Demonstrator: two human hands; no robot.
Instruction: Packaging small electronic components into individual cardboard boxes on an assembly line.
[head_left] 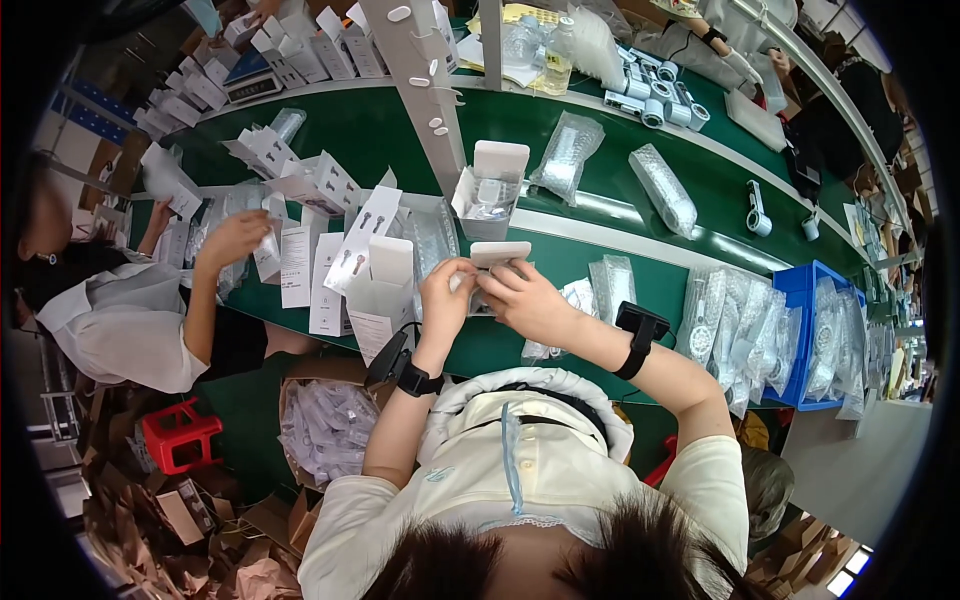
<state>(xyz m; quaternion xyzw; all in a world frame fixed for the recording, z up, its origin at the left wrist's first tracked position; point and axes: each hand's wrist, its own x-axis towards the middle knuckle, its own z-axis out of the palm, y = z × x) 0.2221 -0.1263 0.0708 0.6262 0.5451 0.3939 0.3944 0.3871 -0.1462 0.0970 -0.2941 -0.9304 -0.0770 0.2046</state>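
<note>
In front of my chest, a small white carton (503,249) stands at the table edge with its flap raised. My left hand (447,302) pinches its left side, fingers bent. From the right, my right hand (530,300) grips its upper edge, fingertips close to the left hand's. The hands hide most of the carton and whatever is inside. Just beyond it, another white carton (484,226) stands open, with bubble-wrapped pieces in it. Beside my left hand are printed white cartons (363,238) and an open carton (381,285).
Bubble-wrapped packs (735,325) lie at right beside a blue bin (806,390). More wrapped packs (568,155) rest on the green conveyor (610,170). A metal post (425,90) rises ahead. At left a co-worker's hand (235,240) handles cartons. A cardboard box of plastic bags (325,430) stands below.
</note>
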